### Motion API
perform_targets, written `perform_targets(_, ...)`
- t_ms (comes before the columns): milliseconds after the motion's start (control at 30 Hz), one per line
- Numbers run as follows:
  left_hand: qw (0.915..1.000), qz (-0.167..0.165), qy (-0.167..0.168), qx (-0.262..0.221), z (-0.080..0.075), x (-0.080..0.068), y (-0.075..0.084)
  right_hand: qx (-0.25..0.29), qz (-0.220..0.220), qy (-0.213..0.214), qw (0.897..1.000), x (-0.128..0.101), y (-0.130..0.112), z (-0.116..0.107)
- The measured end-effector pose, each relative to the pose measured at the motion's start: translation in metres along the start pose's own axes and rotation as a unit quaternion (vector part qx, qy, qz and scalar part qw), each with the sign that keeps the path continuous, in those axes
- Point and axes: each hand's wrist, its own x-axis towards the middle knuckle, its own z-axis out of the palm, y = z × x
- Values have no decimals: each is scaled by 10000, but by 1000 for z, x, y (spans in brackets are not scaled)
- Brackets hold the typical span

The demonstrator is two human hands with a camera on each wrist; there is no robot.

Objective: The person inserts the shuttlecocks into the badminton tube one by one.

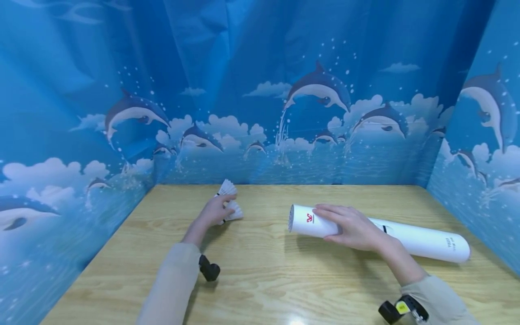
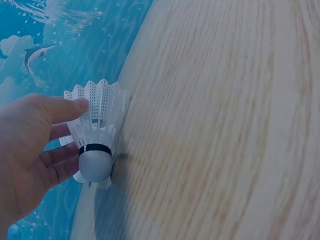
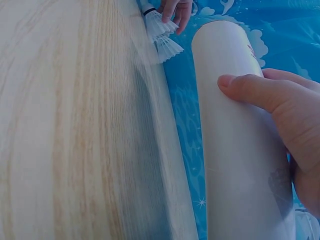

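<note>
At the back left, my left hand (image 1: pixel 213 210) holds a white shuttlecock (image 2: pixel 95 164), its thumb on the netted skirt and its fingers behind, as the left wrist view shows. That shuttlecock has a pale cork with a black band. More shuttlecocks lie close against it, partly hidden by the hand; one skirt (image 1: pixel 234 211) points right. On the right, my right hand (image 1: pixel 352 225) grips a long white shuttlecock tube (image 1: pixel 430 241) from above, thumb on the near side. The tube lies slanted, its left end raised slightly off the table and a red logo near that end.
The wooden table (image 1: pixel 260 280) carries these things. A blue curtain (image 1: pixel 243 90) printed with dolphins stands along its back edge and both sides. Each wrist wears a black camera, the left one (image 1: pixel 209 269) and the right one (image 1: pixel 400 309).
</note>
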Motion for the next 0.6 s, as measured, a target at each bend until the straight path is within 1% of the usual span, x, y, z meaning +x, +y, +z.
perform_targets(200, 9999, 84, 46, 74, 0, -1, 0, -1, -36, 23, 10000, 0, 0, 0)
perform_targets(367, 9999, 43, 55, 128, 0, -2, 0, 10, -35, 19, 10000, 0, 0, 0)
perform_targets(500, 9999, -4, 130, 111, 0, -2, 1, 6, 12, -8, 10000, 0, 0, 0)
perform_targets(600, 9997, 32, 217, 49, 0, -3, 2, 5, 48, -27, 10000, 0, -1, 0)
